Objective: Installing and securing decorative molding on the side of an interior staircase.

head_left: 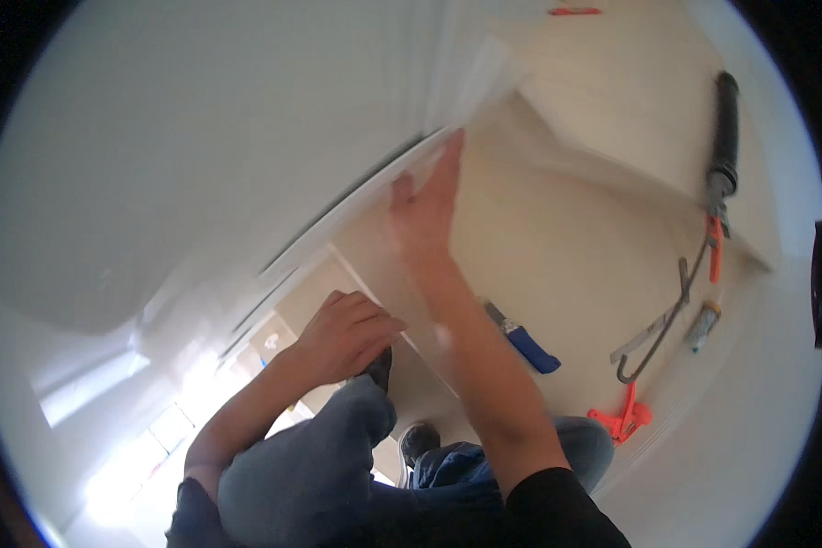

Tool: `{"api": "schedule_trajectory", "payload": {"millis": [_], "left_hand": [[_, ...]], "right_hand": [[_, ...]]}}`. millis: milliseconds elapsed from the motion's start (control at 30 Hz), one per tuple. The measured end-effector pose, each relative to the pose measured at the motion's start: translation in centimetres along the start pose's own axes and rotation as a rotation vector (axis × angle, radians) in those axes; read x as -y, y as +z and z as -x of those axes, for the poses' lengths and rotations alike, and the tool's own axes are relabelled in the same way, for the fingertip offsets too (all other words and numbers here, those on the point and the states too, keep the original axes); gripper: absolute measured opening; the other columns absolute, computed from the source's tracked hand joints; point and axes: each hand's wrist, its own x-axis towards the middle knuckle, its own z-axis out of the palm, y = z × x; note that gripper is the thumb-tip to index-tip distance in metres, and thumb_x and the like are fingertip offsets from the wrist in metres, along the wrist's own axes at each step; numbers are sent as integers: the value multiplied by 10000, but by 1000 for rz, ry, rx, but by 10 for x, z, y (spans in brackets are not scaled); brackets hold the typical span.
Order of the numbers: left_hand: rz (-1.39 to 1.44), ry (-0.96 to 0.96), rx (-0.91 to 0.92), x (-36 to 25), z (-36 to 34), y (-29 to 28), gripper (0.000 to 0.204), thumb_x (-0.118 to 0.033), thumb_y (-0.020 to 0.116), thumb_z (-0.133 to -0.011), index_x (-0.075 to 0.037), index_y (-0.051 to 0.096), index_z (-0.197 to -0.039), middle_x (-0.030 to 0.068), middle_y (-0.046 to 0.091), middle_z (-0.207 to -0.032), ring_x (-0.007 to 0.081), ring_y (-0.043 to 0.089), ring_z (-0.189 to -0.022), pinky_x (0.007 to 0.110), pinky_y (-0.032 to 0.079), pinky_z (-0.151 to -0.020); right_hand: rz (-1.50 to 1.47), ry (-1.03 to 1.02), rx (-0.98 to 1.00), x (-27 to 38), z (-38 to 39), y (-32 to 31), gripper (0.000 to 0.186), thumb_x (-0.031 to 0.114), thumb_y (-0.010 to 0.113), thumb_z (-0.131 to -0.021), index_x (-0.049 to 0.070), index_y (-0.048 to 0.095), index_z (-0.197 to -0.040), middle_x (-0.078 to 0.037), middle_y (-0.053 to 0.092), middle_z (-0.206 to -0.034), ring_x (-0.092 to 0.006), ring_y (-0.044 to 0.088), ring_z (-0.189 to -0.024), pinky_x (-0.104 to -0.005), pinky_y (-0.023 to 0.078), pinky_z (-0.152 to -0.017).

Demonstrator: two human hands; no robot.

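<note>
Resting nearest me: my left hand (347,333), fingers curled loosely over my raised knee (324,457), gripping nothing. Next, my right hand (425,215), open and flat, fingers together, pressed on the white trim edge (356,205). Beyond, on the beige floor (566,247): blue-handled tool (525,342), orange clamp (623,418), caulking gun (717,196) lying well apart.

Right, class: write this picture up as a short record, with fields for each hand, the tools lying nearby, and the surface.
left hand: curled, resting on the raised knee
right hand: open and flat, pressed on a white sheet at the wall edge
tools: caulking gun, blue-handled knife, orange clamp
surface: beige floor
</note>
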Motion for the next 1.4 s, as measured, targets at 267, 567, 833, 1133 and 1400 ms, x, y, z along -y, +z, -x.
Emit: {"api": "schedule_trajectory", "payload": {"millis": [267,567,833,1133,1400], "left_hand": [[355,-716,-326,45,71,28,189,-193,693,-1023,-32,777,-1079,80,759,-913,187,707,-858,365,566,-794],[370,-885,-710,60,61,15,383,-317,623,-1090,28,769,-1012,76,715,-773,122,663,-741,309,553,-728],[302,-912,-851,62,47,-3,534,-480,721,-999,11,787,-798,108,720,-674,156,702,-643,317,551,-643],[322,-909,-895,64,57,7,549,-470,640,-1059,12,783,-841,104,714,-687,166,698,-640,324,562,-642],[302,-765,-949,74,65,16,500,-373,598,-1107,30,764,-863,89,713,-699,133,683,-661,301,563,-652]], "right_hand": [[-81,131,258,-17,46,-34,752,45,578,-958,-45,254,-1630,-300,349,-1649,-428,373,-1529,-475,323,-1255],[198,-306,260,-38,65,-29,437,5,592,-921,11,590,-1358,-241,543,-1515,-445,541,-1356,-513,483,-1110],[247,-440,269,-41,65,-22,360,19,618,-915,52,657,-1272,-201,588,-1478,-414,592,-1287,-489,522,-1048],[208,-351,269,-45,68,-25,340,22,633,-909,73,678,-1242,-208,577,-1491,-413,589,-1296,-491,524,-1043],[194,-329,267,-44,68,-25,349,36,639,-912,91,673,-1256,-203,567,-1502,-417,578,-1311,-492,518,-1052]]}}
